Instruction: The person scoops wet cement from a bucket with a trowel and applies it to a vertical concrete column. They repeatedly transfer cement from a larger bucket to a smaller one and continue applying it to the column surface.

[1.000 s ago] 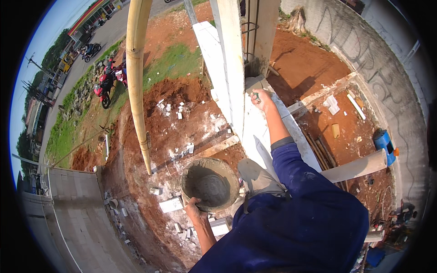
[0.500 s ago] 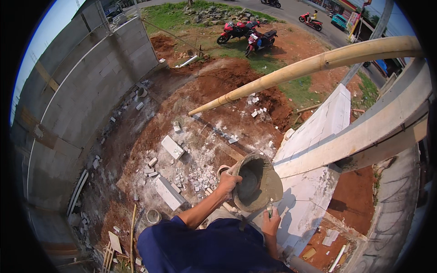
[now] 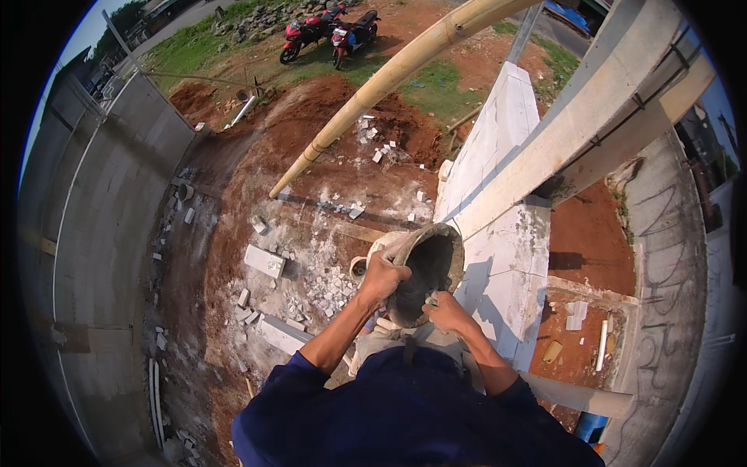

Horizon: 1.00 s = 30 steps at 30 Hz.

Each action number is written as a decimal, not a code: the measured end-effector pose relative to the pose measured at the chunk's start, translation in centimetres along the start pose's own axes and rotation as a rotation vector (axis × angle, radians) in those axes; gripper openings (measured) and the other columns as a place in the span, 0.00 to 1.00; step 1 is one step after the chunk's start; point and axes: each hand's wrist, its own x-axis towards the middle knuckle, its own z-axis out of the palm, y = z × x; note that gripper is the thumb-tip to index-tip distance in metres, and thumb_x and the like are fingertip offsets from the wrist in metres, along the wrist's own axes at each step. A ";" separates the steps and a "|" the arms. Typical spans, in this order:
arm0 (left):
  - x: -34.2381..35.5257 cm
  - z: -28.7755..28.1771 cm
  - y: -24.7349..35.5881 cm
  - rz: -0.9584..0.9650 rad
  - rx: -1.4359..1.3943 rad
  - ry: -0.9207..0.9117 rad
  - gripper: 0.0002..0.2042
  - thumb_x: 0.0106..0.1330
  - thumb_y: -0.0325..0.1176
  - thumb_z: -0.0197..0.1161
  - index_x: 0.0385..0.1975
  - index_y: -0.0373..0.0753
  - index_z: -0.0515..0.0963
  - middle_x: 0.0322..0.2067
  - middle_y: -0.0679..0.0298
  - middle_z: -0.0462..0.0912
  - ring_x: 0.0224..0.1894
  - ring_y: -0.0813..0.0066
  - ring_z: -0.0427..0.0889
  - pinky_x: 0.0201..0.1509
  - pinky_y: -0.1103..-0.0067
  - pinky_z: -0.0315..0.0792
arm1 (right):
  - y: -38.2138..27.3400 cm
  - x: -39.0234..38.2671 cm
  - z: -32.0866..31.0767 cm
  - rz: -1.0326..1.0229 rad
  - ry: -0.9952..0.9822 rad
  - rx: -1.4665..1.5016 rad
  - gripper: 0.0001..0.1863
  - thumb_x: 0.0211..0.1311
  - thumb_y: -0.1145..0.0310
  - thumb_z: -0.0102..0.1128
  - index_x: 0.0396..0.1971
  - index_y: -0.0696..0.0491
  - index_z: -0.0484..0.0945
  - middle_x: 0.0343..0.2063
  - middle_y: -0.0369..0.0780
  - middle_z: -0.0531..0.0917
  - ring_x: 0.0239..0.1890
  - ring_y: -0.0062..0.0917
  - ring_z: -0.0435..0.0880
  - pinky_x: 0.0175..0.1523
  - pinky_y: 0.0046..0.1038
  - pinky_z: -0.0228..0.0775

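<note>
A round grey bucket [image 3: 428, 274], crusted with mortar, is tilted on its side in front of me. My left hand [image 3: 383, 279] is closed on its left rim. At the lower right of the bucket's mouth, my right hand [image 3: 447, 313] is wrapped round a green-handled trowel [image 3: 432, 301]. The trowel's blade is hidden inside the shadowed bucket. Wet grey mortar coats the inner wall, but how much lies at the bottom cannot be made out. Just right of the bucket runs the pale block wall [image 3: 498, 257].
A bamboo pole [image 3: 366, 97] slants up across the view to the right. The concrete beam [image 3: 580, 117] rises at the upper right. Pale blocks [image 3: 264, 261] and rubble [image 3: 331, 288] litter the ground below. Parked motorbikes [image 3: 311, 33] stand far off.
The view has swung right, so the surroundings shift left. The bucket is tipped more onto its side. My right hand has moved in to its mouth, with the trowel's end now inside.
</note>
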 end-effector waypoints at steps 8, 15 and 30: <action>-0.6 -0.8 -1.0 0.015 -0.105 -0.046 0.36 0.47 0.13 0.59 0.65 0.32 0.78 0.46 0.65 0.85 0.39 0.80 0.82 0.42 0.84 0.76 | -2.6 -2.9 -1.5 0.166 -0.469 0.935 0.08 0.73 0.66 0.62 0.41 0.52 0.74 0.23 0.33 0.71 0.13 0.14 0.64 0.13 0.21 0.52; 0.3 4.7 0.2 -0.009 -0.531 -0.028 0.37 0.50 0.11 0.52 0.67 0.34 0.72 0.49 0.57 0.85 0.43 0.70 0.87 0.45 0.76 0.84 | -1.9 -5.3 -4.9 0.084 -0.280 1.166 0.05 0.73 0.69 0.60 0.41 0.53 0.75 0.23 0.31 0.73 0.13 0.09 0.64 0.13 0.18 0.51; 6.6 11.7 -6.8 -0.351 -0.639 -0.030 0.26 0.51 0.13 0.55 0.54 0.30 0.78 0.31 0.62 0.82 0.28 0.71 0.81 0.36 0.73 0.81 | 1.4 -12.2 -11.7 0.019 0.154 1.334 0.06 0.72 0.70 0.60 0.41 0.57 0.76 0.24 0.31 0.73 0.15 0.09 0.64 0.14 0.17 0.51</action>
